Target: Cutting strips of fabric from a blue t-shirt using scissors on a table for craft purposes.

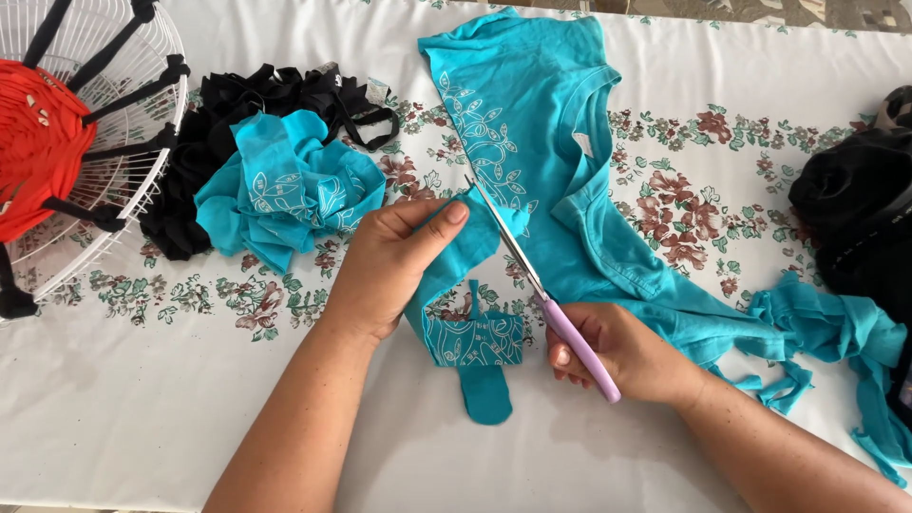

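Our left hand (385, 271) pinches a strip of the teal shirt (541, 152) taut, while our right hand (622, 353) is closed around purple-handled scissors (541, 294), blades partway up the fabric. We judge the cutting well begun: a heap of teal strips (285, 190) lies by the white wire basket (142, 190), yet most of the shirt remains uncut.

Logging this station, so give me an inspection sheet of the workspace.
Surface: floral tablecloth over the table.
Job's things: teal shirt spread flat; purple-handled scissors at a teal fabric strip.
Clutter: teal scraps, black scraps, white wire basket with red fabric, dark cloth.
Grippers: left hand pinches the strip; right hand holds the scissors.
Cables: nothing seen.
Surroundings: nothing seen.
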